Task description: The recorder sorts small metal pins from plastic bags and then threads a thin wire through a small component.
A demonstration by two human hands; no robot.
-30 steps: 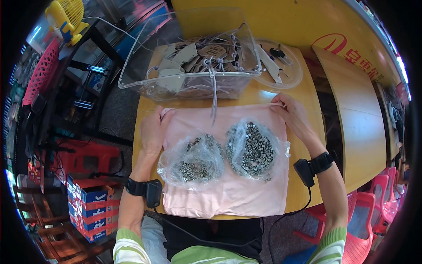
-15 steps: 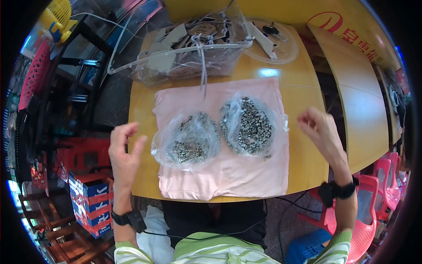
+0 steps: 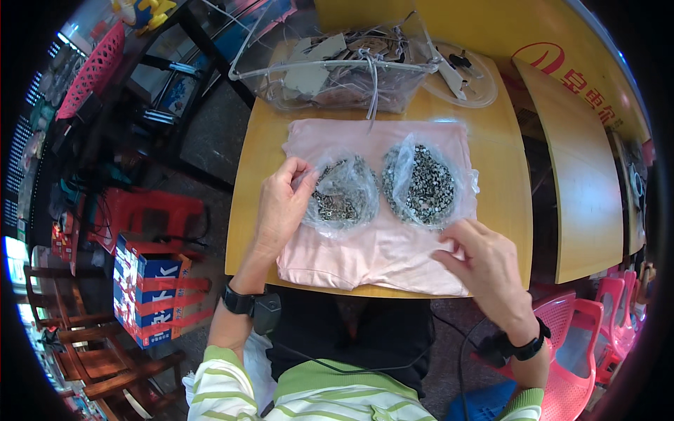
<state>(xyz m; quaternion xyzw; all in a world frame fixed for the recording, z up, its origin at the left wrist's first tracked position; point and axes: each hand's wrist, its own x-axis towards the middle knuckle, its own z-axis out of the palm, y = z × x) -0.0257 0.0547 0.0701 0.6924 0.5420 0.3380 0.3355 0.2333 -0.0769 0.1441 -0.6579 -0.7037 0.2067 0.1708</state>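
Note:
Two clear plastic bags lie open side by side on a pink cloth (image 3: 372, 261). The left bag (image 3: 342, 193) holds many small shiny metal pieces. Larger-looking nut-like metal pieces fill the right bag (image 3: 425, 184). My left hand (image 3: 281, 207) is at the left bag's left edge, thumb and forefinger apart; whether they touch the plastic is unclear. Just beyond the right bag's lower right edge, my right hand (image 3: 488, 270) hovers over the cloth. Its fingers are bent, with a gap between thumb and forefinger, and I see nothing held.
Behind the cloth on the wooden table (image 3: 509, 210) stands a clear plastic bin (image 3: 274, 91) of cards and ties. A round clear lid (image 3: 484, 88) lies beside it. Pink chairs (image 3: 562, 351) stand at right; a red stool (image 3: 151, 210) and printed carton (image 3: 151, 288) at left.
Both hands have moved inward from the table's sides, the left to the left bag's edge, the right down beside the right bag. The whole view has shifted slightly.

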